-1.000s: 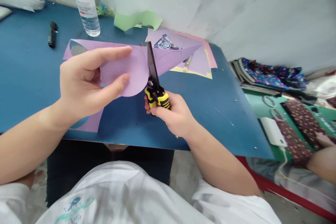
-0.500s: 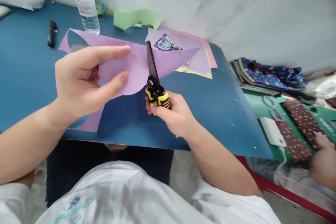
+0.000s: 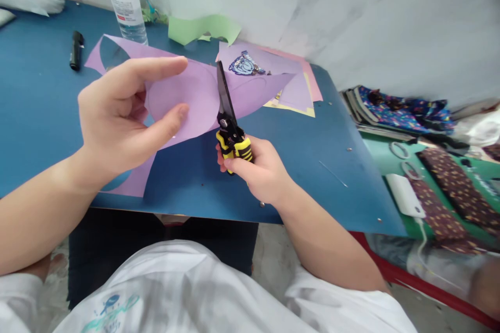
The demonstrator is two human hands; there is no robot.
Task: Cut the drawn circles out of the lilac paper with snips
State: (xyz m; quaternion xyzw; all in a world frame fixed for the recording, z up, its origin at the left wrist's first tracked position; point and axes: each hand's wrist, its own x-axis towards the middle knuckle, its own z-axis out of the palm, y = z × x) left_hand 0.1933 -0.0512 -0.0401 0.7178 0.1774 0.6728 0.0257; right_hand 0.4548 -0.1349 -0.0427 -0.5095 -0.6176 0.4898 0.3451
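Take the scissors [image 3: 229, 127] as the middle of the clock, with twelve toward the wall. The person's right hand [image 3: 265, 171], between four and five o'clock, has its grip wrapped firmly around the yellow-and-black handles, with the thumb lying along the near one. The black blades point almost to twelve and stand at the purple paper [image 3: 195, 91]; how far apart they are, I cannot tell.

The left hand [image 3: 113, 114], at nine, pinches that paper in a loose grip: thumb on the near face, index finger stretched along the upper edge and apart from the thumb, the other fingers curled behind (partly hidden). The paper is raised above the blue bench [image 3: 304, 161], running from ten o'clock, where a rounded gap is cut in it, to a point at two. A faint curve is drawn on the right-hand part.

Further out, a black marker [image 3: 76, 51] lies near ten, a water bottle [image 3: 127, 8] stands between ten and eleven, and green paper [image 3: 203, 28] leans by the wall between eleven and twelve. A blue-and-white wrapper [image 3: 244, 64] rests at one on a lilac sheet [image 3: 296, 98], pink and yellow edges showing beneath.
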